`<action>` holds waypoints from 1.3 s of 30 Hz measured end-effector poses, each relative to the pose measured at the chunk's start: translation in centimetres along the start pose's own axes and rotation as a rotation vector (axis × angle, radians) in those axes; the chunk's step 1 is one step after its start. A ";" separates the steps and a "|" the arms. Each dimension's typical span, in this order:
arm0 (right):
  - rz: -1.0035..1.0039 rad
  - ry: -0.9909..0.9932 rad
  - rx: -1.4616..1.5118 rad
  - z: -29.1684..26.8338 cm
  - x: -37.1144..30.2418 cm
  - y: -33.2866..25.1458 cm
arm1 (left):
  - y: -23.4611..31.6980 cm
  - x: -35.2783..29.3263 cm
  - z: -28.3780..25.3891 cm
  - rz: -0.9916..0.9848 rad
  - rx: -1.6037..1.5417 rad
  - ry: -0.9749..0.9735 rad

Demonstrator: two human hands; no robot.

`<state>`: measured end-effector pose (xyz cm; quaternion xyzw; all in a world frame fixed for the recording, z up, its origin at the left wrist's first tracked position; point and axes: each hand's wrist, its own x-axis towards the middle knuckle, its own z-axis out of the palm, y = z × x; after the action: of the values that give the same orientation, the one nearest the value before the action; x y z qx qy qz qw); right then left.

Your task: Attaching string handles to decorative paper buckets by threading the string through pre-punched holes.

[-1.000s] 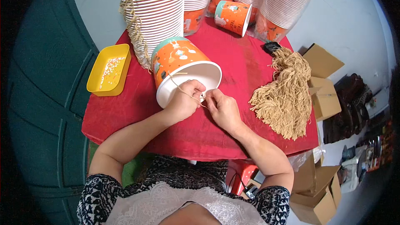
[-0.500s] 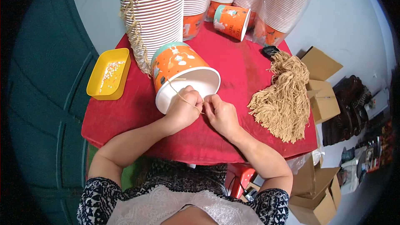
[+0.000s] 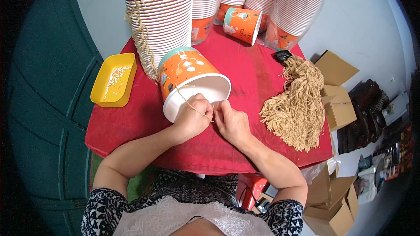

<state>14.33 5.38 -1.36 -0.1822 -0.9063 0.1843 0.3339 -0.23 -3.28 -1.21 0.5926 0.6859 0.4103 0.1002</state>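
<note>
At the wide mouth of the bucket, the fingers of my left hand (image 3: 191,118) are pinched together on a thin, twisted cord (image 3: 187,100), and those of my right hand (image 3: 235,124) are clamped beside them, the two sets of tips almost meeting; the bit between them is too small to make out. From the rim the tan strand runs slack across the back of my left hand and comes down between both hands. The paper bucket (image 3: 189,67) itself lies tipped on its side just beyond, mouth toward me, a tapering orange wall with a mint-green base band and a smooth white lining. Under it spreads the worktop (image 3: 249,72), covered in creased, stained red cloth. Close behind the bucket rises a tall nested stack (image 3: 159,22), its white rims ribbed like a coil, with knotted cords (image 3: 142,35) dangling down its left side. Farther left sits a yellow plastic tray (image 3: 123,91), rounded at the corners, scattered with tiny white and orange bits (image 3: 116,78). Over on the right, a shaggy hank of tan cords (image 3: 299,113) fans out loosely. Toward the back lies another orange bucket (image 3: 238,24), near stacks sheathed in crinkled clear film (image 3: 295,8).
</note>
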 end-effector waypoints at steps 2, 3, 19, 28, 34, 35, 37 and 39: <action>-0.017 0.011 -0.002 -0.1 0.1 -0.1 | 0.2 0.0 -0.1 -0.012 0.002 -0.010; -0.034 0.022 -0.003 -0.1 0.1 -0.1 | 0.3 0.0 -0.2 -0.024 0.004 -0.021; -0.153 -0.041 -0.161 -0.6 -0.4 -0.1 | -0.3 0.2 0.4 -0.035 -0.058 0.034; -0.207 0.000 -0.146 -0.5 0.1 0.0 | -0.4 0.2 -0.2 -0.061 -0.099 -0.012; 0.029 -0.054 0.163 -0.7 0.5 0.5 | -0.4 0.3 0.0 -0.014 -0.062 0.027; 0.081 -0.101 0.231 -0.8 0.6 0.6 | -0.3 0.3 0.1 0.004 -0.053 0.046; 0.136 -0.147 0.299 -0.9 0.7 1.1 | -0.2 0.3 0.1 0.022 -0.045 0.062; 0.148 -0.169 0.417 -0.7 0.7 1.7 | 0.0 0.4 0.0 0.026 -0.005 0.072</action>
<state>14.64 7.32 -1.27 -0.1590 -0.8575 0.4060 0.2730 -0.33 -2.93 -1.13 0.5861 0.6803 0.4343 0.0714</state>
